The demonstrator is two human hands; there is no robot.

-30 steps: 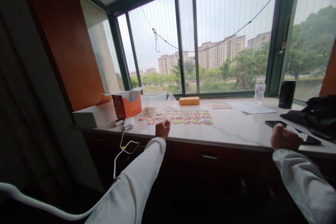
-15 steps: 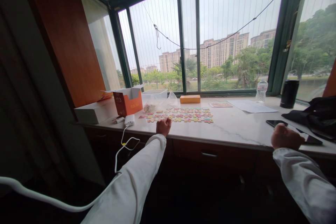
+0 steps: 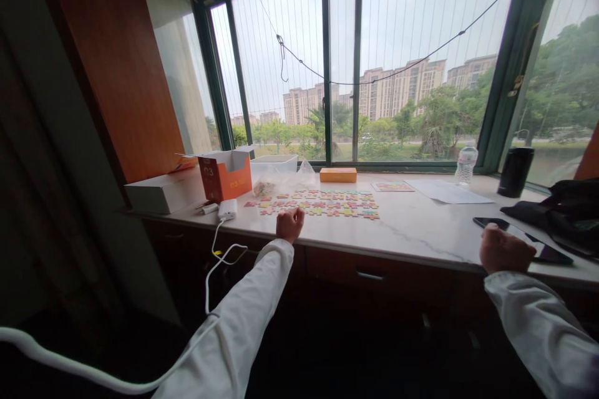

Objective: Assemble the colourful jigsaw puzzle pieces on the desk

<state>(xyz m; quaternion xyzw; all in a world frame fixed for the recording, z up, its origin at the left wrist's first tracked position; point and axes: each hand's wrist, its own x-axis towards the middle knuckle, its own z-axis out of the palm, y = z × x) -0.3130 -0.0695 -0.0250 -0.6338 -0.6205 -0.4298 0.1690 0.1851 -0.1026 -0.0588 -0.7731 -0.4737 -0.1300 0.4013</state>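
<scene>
My left hand [image 3: 290, 225] is closed in a fist at the front edge of the counter, just short of the jigsaw pieces [image 3: 322, 204]. Those colourful pieces lie in several rows, some of them linked and others loose. Far to the right, my right hand [image 3: 506, 249] is also a fist, near a black phone [image 3: 486, 222] and partly in front of a dark flat object [image 3: 555, 255]. Nothing shows in either fist. A clear plastic bag [image 3: 267, 187] with small pieces in it lies left of the rows.
An orange-red box [image 3: 224, 177], a white box [image 3: 154, 194] and a white power bank [image 3: 228, 209] with a cable are at left. Behind stand a clear tub [image 3: 274, 166] and orange box [image 3: 337, 175]. Paper [image 3: 449, 192], a bottle [image 3: 467, 165], black flask [image 3: 515, 173] and black bag [image 3: 556, 206] are right.
The view has shifted slightly. Both hands stay closed in fists at about the same places, and the puzzle pieces look unchanged.
</scene>
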